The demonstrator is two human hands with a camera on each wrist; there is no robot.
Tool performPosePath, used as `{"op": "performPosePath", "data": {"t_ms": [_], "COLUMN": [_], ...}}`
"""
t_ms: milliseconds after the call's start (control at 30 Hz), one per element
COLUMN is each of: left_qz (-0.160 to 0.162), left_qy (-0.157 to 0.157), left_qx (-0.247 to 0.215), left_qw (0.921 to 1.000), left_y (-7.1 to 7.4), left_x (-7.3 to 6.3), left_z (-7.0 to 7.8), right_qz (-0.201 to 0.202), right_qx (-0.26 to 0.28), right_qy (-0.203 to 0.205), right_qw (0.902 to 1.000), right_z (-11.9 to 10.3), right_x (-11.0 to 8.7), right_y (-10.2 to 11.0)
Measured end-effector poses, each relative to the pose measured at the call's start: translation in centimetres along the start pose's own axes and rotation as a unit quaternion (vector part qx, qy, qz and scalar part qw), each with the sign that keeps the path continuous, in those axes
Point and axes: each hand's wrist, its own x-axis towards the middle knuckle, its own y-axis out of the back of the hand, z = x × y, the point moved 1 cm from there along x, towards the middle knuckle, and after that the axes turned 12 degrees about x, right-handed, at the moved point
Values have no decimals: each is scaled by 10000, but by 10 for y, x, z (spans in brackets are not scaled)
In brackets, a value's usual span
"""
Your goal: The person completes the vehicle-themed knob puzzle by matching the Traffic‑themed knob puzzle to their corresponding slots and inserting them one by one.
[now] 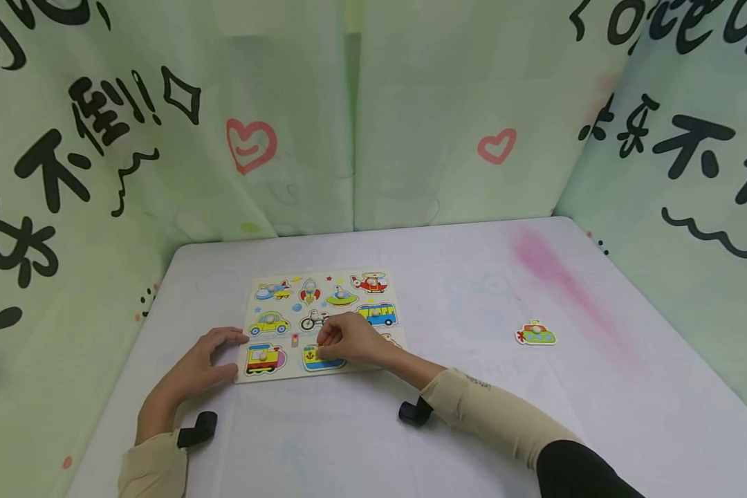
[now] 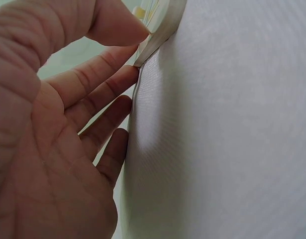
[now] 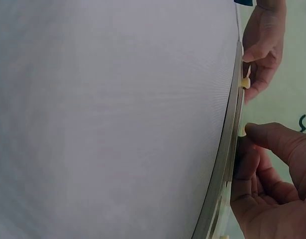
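Note:
A wooden knob puzzle board (image 1: 294,361) with vehicle pictures lies on the white-covered table. At its left edge my left hand (image 1: 208,363) steadies it, fingers spread and fairly straight; the thumb and forefinger touch near the corner in the left wrist view. My right hand (image 1: 351,339) is over the board's lower middle. Its thumb and forefinger pinch the small knob of a blue-and-yellow boat piece (image 1: 311,361) with an anchor mark. That piece sits in or on its place; the hand covers part of it. Beside it is a train piece (image 1: 264,360).
A green and orange submarine piece (image 1: 536,335) lies apart on the right of the table (image 1: 473,422). Other vehicle pieces, such as a car (image 1: 270,323), a bus (image 1: 382,315) and a helicopter (image 1: 370,282), sit on the board. A printed curtain (image 1: 411,138) hangs behind.

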Motion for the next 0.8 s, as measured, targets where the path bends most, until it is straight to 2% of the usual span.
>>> {"op": "performPosePath", "data": {"t_ms": [600,800], "left_qz": [19,-52], "left_qy": [-37,91], "left_qx": [8,52], "left_qw": [10000,9999], "left_y": [1,0], "left_x": [1,1], "left_z": [0,0], "right_qz": [57,12], "right_qx": [-314,-443], "right_qy": [0,-33], "right_qw": [9995,9990], "right_z": [-1,-2], "right_x": [1,1], "right_y": [1,1]}}
